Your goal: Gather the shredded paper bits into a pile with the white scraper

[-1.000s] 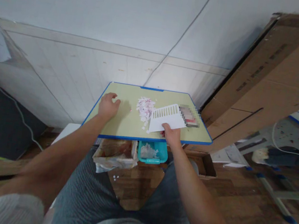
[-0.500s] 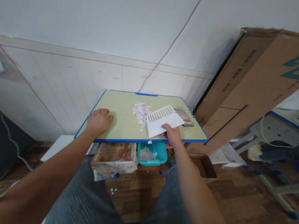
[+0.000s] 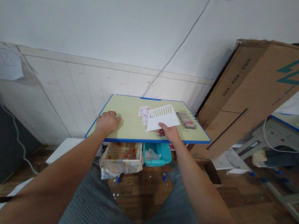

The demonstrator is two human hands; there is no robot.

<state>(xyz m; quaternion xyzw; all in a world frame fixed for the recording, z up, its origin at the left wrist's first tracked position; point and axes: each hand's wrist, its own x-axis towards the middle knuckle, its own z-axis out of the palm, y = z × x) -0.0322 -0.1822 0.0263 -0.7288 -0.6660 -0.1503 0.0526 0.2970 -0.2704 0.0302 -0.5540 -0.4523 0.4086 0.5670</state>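
Observation:
My right hand [image 3: 169, 132] grips the near edge of a white card with a row of slots cut along its far side [image 3: 162, 121], thumb on top and fingers underneath. The card is held over the table, covering part of a heap of small white and pinkish paper scraps [image 3: 144, 114]. My left hand [image 3: 108, 122] rests on the left part of the pale green, blue-edged table [image 3: 125, 127], fingers apart and holding nothing. Right of the card lies a blurred-out item [image 3: 186, 120] on the tabletop.
Below the table's front edge are a cloth-lined box [image 3: 122, 164] and a turquoise basin [image 3: 163, 160] with pale scraps in it. A tall cardboard carton [image 3: 241, 95] leans at the right. A wall [image 3: 101, 79] stands behind the table. Another person's leg [image 3: 284, 159] shows far right.
My right hand has shifted the slotted card slightly, and it lies flatter and farther from the blurred item. The view has tilted up and turned a little left. My left hand stays on the table.

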